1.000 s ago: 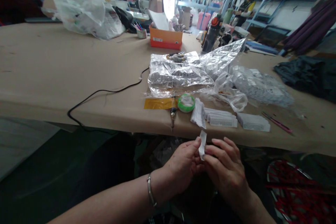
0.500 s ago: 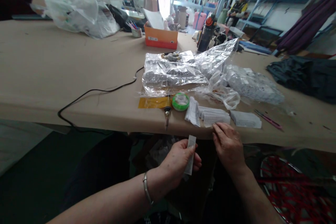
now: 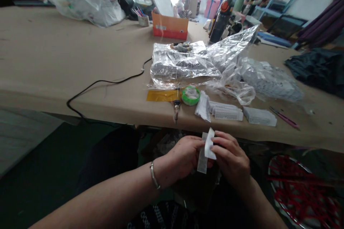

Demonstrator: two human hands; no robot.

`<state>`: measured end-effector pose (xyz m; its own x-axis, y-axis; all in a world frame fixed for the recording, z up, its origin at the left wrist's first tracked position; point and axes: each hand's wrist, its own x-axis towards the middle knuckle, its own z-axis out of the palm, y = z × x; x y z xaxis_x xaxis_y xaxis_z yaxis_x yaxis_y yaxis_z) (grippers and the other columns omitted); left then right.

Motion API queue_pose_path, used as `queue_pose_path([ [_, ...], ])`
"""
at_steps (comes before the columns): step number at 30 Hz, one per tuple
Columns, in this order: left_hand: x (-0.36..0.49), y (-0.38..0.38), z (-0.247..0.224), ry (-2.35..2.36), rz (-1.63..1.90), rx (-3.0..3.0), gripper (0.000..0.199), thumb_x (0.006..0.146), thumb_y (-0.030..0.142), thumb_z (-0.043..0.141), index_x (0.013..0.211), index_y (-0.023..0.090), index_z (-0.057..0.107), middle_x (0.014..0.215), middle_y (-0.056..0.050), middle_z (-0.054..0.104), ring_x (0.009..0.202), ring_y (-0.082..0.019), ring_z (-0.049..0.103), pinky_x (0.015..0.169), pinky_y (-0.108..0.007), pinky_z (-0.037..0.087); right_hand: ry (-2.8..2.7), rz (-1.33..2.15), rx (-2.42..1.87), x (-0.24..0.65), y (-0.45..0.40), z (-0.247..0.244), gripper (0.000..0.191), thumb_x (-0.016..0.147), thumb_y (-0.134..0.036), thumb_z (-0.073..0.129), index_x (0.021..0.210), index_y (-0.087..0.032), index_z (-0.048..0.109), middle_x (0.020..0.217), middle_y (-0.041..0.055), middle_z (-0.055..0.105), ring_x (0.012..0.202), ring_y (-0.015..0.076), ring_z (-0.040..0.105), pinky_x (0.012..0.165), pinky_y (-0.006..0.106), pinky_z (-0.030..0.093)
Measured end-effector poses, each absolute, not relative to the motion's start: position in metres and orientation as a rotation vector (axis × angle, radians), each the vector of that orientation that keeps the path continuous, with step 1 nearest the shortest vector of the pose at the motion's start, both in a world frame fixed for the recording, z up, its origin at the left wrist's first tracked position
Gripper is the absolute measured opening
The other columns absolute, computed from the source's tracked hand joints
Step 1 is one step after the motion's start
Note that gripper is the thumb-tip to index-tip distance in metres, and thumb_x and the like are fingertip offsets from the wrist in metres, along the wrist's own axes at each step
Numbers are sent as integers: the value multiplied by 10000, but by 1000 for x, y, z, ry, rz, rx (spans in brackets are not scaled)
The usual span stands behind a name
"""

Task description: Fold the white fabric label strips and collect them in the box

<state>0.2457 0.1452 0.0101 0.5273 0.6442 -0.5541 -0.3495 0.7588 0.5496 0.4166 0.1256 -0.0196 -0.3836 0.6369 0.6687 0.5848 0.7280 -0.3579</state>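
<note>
Just below the table edge, my left hand is closed on a pale label strip that hangs down past the fingers. My right hand pinches a white label, tilted and partly overlapping the strip. Above the hands on the table lie a fanned bundle of labels, a middle stack of labels and a right stack of labels. A tool like a soldering iron points its tip over the edge, beside a green round container with white stuff in it.
A black cord runs across the table at left. Clear plastic bags lie behind the labels. Pink-handled tweezers or a similar tool rest at right. Farther back stand an orange box and a dark bottle.
My right hand has left the middle label stack, bringing a white label down to the strip in my left hand. The camera view has shifted slightly.
</note>
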Motion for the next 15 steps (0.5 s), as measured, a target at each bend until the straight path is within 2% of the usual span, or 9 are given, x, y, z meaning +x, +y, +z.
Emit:
queue_pose_path([
  [7,242,144,10,754,643,301,100,709,150,583,708,58,622,574,-33,557,461,-107,520,478,-231,407,-2288,90,-838,412,117,-22,137,856,-121,569,918,-200,661,1012,67,710,1146,219,574,958,426,480],
  [11,242,142,8,720,626,299,164,765,229,612,747,67,631,600,-32,570,469,-103,528,474,-222,405,-2347,91,-824,411,115,-19,129,860,-131,576,931,-202,657,1025,61,710,1149,225,573,951,430,487],
  [15,244,140,9,773,662,341,105,763,177,639,784,74,637,629,-42,602,496,-101,549,500,-211,424,-2326,78,-857,410,112,-15,172,868,-113,551,994,-193,637,1012,63,711,1132,221,577,933,414,506],
])
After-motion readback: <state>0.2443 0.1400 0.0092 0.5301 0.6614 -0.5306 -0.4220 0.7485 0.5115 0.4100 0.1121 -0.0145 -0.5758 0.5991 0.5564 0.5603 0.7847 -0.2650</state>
